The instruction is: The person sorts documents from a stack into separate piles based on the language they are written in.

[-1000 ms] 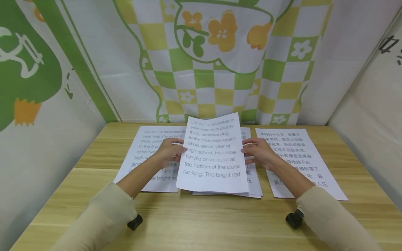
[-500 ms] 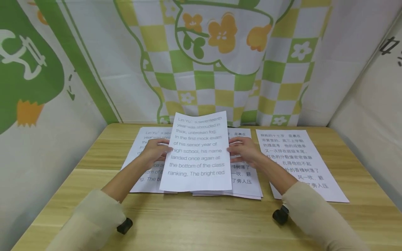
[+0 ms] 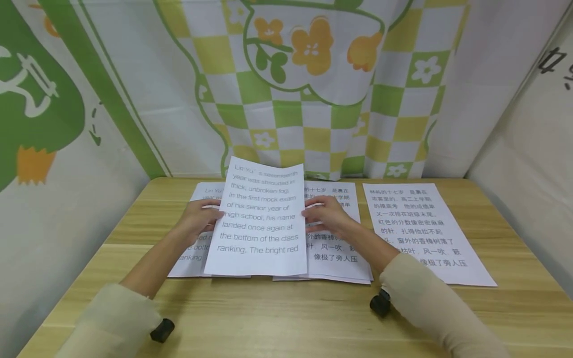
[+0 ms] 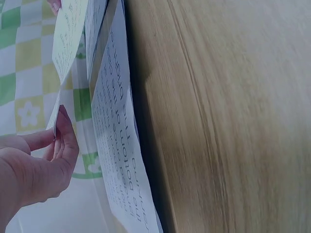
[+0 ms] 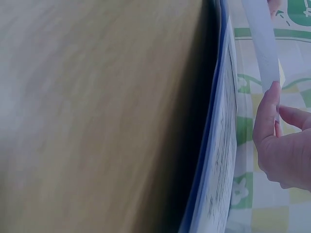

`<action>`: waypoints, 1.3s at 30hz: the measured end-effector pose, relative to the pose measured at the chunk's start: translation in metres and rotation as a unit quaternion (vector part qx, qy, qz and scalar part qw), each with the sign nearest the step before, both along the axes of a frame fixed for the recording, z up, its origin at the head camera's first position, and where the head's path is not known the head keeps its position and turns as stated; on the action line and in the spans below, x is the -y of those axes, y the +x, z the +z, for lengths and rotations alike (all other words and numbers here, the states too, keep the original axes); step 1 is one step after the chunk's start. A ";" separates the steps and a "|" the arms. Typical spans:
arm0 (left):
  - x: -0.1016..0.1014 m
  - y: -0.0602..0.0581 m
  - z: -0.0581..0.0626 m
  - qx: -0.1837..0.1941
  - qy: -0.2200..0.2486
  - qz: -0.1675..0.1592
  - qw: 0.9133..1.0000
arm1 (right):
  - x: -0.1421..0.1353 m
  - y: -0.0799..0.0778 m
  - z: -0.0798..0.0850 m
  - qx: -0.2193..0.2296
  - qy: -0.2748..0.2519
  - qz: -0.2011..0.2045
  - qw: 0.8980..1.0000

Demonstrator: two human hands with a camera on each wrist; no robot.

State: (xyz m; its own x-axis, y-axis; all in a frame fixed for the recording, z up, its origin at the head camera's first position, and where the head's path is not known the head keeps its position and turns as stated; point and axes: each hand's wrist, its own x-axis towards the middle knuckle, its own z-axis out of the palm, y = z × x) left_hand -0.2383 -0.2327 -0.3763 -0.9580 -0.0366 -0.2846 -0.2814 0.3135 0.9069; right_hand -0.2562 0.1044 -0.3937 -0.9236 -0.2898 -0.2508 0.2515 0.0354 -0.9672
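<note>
A white sheet of paper [image 3: 259, 223] printed with English text is held up off the table between both hands. Its left edge is pinched between thumb and fingers of my left hand [image 3: 199, 219], as the left wrist view confirms with the hand [image 4: 41, 162] at the paper's edge. My right hand [image 3: 329, 216] pinches the right edge; in the right wrist view that hand [image 5: 286, 145] grips the sheet from the side. Behind and below the held sheet lies a left pile of English-text paper [image 3: 188, 263], partly covered. A middle pile with Chinese text [image 3: 335, 258] is partly hidden too.
Another sheet with Chinese text [image 3: 416, 223] lies at the right, its lower left part under the right forearm. The wooden table [image 3: 268, 318] extends in front of the papers. A checkered, flowered curtain [image 3: 309, 114] hangs right behind the table's back edge.
Both hands have carried the held sheet leftward, from above the middle pile to over the left pile. More of the middle pile and the right sheet now shows.
</note>
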 end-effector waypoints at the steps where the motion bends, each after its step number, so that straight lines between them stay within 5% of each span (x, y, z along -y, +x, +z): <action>1: 0.003 0.000 0.000 -0.002 0.003 0.000 1.000 | 0.002 0.000 0.000 0.000 0.000 -0.001 1.000; 16: 0.037 0.007 0.005 0.003 0.000 0.003 1.000 | 0.037 0.001 -0.001 0.020 -0.019 0.010 1.000; 27: 0.061 0.009 0.005 0.016 0.015 0.026 0.999 | 0.062 0.005 0.001 0.016 -0.061 0.053 0.997; 39: 0.082 0.005 0.004 0.040 -0.034 0.063 0.997 | 0.081 0.018 -0.004 0.001 -0.078 0.133 0.988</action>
